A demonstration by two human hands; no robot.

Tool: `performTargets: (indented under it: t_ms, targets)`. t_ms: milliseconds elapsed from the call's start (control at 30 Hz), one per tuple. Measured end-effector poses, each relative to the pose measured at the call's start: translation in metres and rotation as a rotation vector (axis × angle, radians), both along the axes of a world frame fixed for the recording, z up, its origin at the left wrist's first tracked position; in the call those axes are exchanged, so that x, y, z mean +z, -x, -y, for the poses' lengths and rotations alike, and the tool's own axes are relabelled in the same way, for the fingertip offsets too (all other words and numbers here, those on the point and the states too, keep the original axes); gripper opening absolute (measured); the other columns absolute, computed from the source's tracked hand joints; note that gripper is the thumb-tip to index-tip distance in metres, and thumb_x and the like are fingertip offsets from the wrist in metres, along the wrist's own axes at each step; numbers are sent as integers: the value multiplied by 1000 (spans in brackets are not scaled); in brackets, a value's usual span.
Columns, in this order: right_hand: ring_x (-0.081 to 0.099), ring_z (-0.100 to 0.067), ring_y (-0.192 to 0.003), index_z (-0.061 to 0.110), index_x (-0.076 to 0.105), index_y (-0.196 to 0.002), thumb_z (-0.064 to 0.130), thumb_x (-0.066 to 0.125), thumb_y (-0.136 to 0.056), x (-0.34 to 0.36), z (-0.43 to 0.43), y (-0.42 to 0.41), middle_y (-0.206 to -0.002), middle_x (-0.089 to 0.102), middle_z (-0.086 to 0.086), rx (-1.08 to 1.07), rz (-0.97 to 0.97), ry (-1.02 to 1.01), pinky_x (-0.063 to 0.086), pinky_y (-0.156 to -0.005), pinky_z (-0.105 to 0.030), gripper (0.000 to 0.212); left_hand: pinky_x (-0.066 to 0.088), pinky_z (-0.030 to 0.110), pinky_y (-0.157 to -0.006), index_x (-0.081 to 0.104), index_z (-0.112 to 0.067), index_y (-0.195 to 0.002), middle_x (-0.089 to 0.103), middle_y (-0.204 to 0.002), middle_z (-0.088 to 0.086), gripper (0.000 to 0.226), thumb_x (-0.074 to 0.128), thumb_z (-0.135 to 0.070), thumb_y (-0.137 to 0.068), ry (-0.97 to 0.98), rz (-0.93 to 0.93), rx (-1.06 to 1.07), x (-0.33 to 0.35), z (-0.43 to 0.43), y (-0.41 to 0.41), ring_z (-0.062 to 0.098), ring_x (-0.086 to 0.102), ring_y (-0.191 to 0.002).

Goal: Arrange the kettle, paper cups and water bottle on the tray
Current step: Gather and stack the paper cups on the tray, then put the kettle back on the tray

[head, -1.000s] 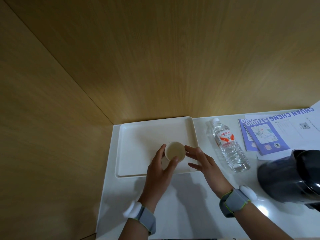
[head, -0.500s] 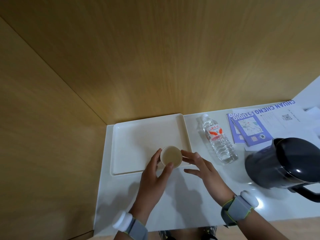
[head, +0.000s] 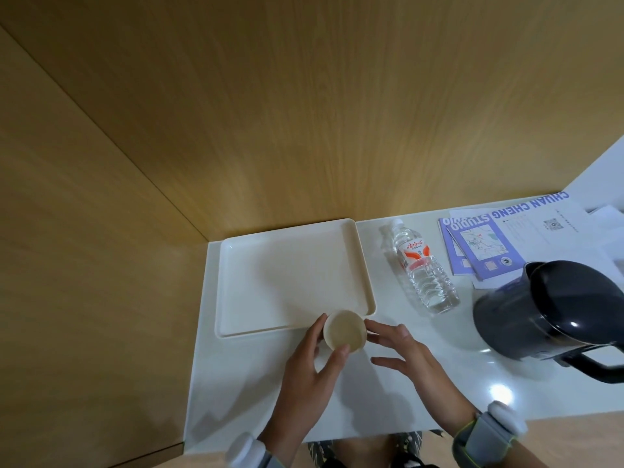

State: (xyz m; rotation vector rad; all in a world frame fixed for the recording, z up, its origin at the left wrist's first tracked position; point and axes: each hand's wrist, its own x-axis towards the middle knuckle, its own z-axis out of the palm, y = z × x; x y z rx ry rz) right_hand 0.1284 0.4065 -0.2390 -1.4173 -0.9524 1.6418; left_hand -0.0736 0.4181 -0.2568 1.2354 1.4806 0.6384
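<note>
The paper cup (head: 344, 331), upright at the near right corner of the tray (head: 270, 282), is gripped between thumb and curled fingers of the left hand (head: 309, 369), while the right hand (head: 415, 359), spread and holding nothing, is kept just to its right.

White bench (head: 236, 383) – a cream tray (head: 287, 275) at nine o'clock, a water bottle (head: 418, 268) on its side at twelve, leaflets (head: 483, 248) at two, a dark kettle (head: 540, 309) at three.
</note>
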Motion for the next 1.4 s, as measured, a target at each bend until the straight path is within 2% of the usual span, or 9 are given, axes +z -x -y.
performTargets:
  t_ms: [267, 533, 800, 1000, 1100, 1167, 1233, 1333, 1400]
  targets:
    - [61, 1, -128, 31, 67, -136, 83, 28, -81, -9, 6, -1, -133, 70, 21, -23, -13, 47, 57, -96, -24, 85, 43, 24, -117, 47, -46, -149, 57, -142, -34, 69, 63, -65, -84, 37, 28, -33, -9, 5, 0, -9, 52, -135]
    - [61, 1, -128, 31, 67, -136, 84, 29, -81, -16, 6, -1, -134, 70, 18, -43, -6, 66, 57, -97, -26, 85, 41, 17, -114, 44, -49, -149, 55, -139, -41, 65, 64, -58, -88, 47, 26, -54, -9, 8, 0, -14, 51, -133]
    - [64, -2, -126, 32, 64, -138, 83, 29, -82, -16, 1, -6, -135, 69, 17, -88, -8, 38, 58, -92, -25, 83, 45, 17, -111, 48, -44, -147, 59, -141, -31, 52, 68, -37, -99, 23, 1, -4, -11, 4, 2, -18, 50, -130]
    - [64, -6, -128, 30, 64, -138, 82, 31, -82, -13, 1, -16, -136, 70, 14, -133, -16, -2, 56, -98, -33, 83, 44, 4, -99, 49, -43, -148, 57, -145, -28, 54, 69, -40, -98, 1, -15, 11, -4, -1, 6, -19, 50, -129]
    - [62, -8, -131, 31, 63, -139, 80, 30, -86, -10, 1, -22, -139, 68, 13, -151, -8, -22, 53, -104, -36, 80, 45, 16, -110, 49, -43, -148, 56, -147, -26, 53, 68, -40, -99, -14, -12, -14, 2, -10, 4, -16, 51, -131]
    - [60, -7, -133, 31, 63, -140, 76, 25, -95, -8, 0, -26, -141, 66, 15, -160, 5, -39, 51, -106, -35, 74, 45, 31, -118, 49, -45, -148, 56, -148, -25, 56, 67, -49, -96, -23, -6, -23, 5, -18, 3, -11, 50, -135]
    - [59, -8, -135, 32, 63, -140, 69, 22, -102, -3, 2, -33, -141, 66, 16, -198, 14, -64, 51, -108, -35, 67, 44, 35, -119, 48, -47, -148, 55, -149, -26, 63, 65, -60, -89, -49, 0, -47, 14, -26, -2, -10, 49, -137]
    - [59, -11, -136, 30, 62, -141, 65, 23, -100, 0, 0, -40, -143, 65, 11, -239, 7, -110, 50, -109, -41, 66, 42, 36, -121, 49, -40, -149, 55, -150, -23, 55, 66, -46, -97, -74, 40, -58, 24, -36, -10, -10, 47, -139]
    - [60, -13, -135, 28, 59, -144, 74, 29, -95, 5, -1, -48, -144, 65, 8, -267, -10, -136, 51, -108, -40, 73, 41, 37, -121, 51, -36, -148, 56, -149, -21, 50, 66, -36, -100, -98, 75, -69, 30, -42, -19, -9, 49, -138]
